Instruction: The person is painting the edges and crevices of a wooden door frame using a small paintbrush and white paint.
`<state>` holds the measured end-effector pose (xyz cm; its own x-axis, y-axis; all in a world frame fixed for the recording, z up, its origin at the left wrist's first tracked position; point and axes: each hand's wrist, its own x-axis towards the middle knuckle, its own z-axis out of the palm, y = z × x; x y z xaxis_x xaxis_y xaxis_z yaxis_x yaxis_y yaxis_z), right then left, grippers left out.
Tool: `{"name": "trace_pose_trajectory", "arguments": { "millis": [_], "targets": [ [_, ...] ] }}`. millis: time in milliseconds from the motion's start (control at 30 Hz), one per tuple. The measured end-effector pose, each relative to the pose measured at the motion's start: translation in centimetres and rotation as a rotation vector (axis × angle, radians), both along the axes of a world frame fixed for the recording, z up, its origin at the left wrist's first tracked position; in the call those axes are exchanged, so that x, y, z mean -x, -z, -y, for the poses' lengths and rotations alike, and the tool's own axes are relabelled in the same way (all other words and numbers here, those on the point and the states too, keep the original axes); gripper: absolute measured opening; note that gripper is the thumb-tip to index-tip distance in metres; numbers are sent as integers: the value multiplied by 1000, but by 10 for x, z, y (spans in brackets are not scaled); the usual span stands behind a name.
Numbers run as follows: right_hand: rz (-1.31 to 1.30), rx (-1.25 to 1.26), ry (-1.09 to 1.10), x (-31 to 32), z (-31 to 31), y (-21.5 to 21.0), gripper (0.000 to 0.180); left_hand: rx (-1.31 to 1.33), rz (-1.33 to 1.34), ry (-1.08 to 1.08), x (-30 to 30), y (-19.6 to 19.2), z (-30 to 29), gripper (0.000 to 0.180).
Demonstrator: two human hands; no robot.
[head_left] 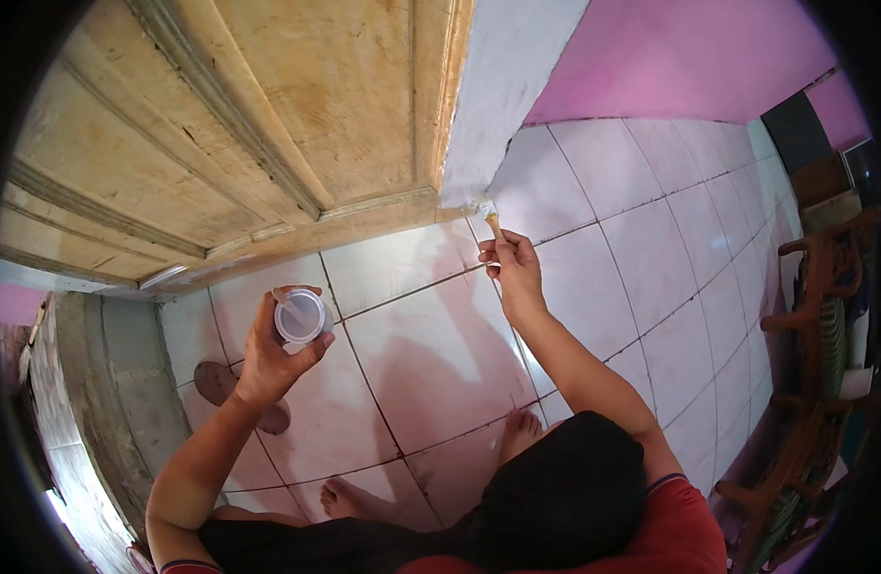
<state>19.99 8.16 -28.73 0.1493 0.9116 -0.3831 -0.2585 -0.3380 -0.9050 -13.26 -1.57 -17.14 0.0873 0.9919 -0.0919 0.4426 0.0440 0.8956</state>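
- Pale glossy floor tiles are spreading out beneath a weathered wooden door and a pink wall.
- Left hand is curling closed around a small round clear plastic cup, holding it upright above the tiles.
- Right hand is pinching a thin wooden-handled paintbrush, its bristles touching the foot of the white-painted door frame post.
- Two bare feet are resting on the tiles; a brown sandal is lying under the left wrist.
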Motion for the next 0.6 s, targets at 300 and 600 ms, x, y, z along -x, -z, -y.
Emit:
{"name": "trace_pose_trajectory", "arguments": {
  "millis": [300,600],
  "targets": [
    [10,-120,22,-9,23,-28,18,-19,54,-16,0,0,-1,54],
    [-9,-169,20,-4,10,-67,19,-47,33,-12,-2,-8,1,52]
  ]
}}
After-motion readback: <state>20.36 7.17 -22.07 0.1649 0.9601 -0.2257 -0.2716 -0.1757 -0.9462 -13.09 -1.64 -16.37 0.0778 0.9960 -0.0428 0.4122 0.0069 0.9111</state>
